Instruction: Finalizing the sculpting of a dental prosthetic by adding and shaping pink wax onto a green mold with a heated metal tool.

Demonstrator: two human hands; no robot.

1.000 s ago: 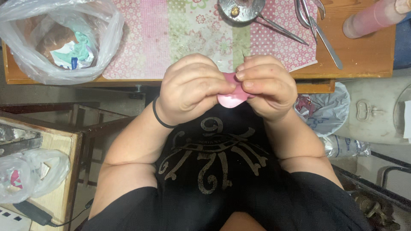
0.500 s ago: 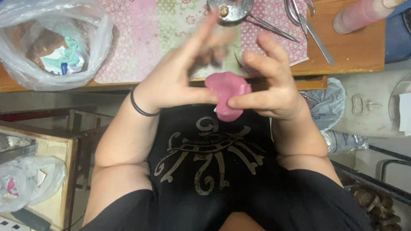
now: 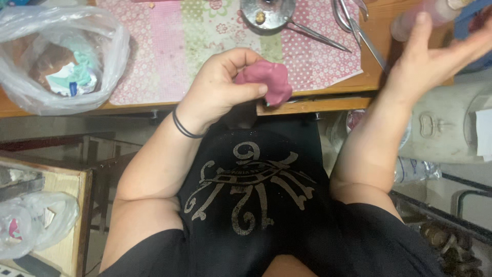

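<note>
Head view, looking down over the person's chest to the near edge of the bench (image 3: 61, 110). We see the left hand (image 3: 220, 87) curled narrow around a lump of pink clay (image 3: 266, 79), the thumb pressed along its lower side and the other fingers folded behind it; the lump sits in this hand just above the bench edge, over the lap, and touches nothing else. A black band (image 3: 185, 131) circles the left wrist. The right hand (image 3: 435, 51) is raised well apart from the clay, up at the right of the frame, spread wide with the fingers extended and holding nothing; its outline is blurred, so we cannot tell whether it touches the pinkish cylindrical container (image 3: 410, 20) that lies just behind it. On the bench we note a patchwork mat (image 3: 164, 46) of pink and green floral squares. At the mat's far edge stands a small round metal dish (image 3: 267, 11) with a long thin handle (image 3: 318, 37) running out to the right; beside it, on bare wood, lies a pair of metal scissors (image 3: 359, 25). At the left end of the bench rests a clear plastic bag (image 3: 61, 56) holding brown and pale green items. Lower left, a second, smaller clear bag (image 3: 36, 220) lies on a wooden shelf (image 3: 77, 215) beside the person's left arm.
</note>
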